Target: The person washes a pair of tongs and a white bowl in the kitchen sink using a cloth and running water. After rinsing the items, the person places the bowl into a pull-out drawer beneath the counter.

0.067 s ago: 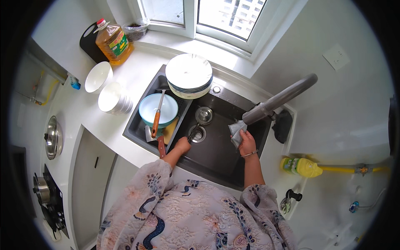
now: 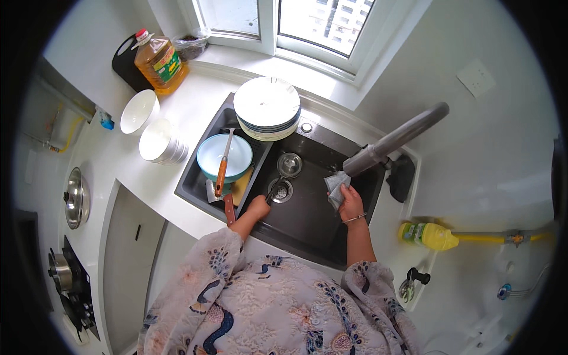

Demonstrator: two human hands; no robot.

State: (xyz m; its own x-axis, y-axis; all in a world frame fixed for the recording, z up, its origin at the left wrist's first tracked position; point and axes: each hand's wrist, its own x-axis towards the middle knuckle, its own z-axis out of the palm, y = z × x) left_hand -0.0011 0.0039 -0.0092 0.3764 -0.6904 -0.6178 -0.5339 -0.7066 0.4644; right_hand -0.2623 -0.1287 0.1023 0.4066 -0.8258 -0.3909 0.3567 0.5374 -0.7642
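My left hand is closed on the dark handle of a ladle, whose round metal bowl is inside the large basin of the dark sink. The ladle's handle passes over the drain. To the right, my right hand grips a folded grey cloth right under the mouth of the tap. No running water can be made out. Left of my left hand, the small basin holds a blue bowl with a wooden-handled spatula across it, and a red-handled knife.
A stack of plates rests across the sink's far end. White bowls and an oil bottle stand on the left counter. At right lie a yellow bottle and scissors. A pot lid is far left.
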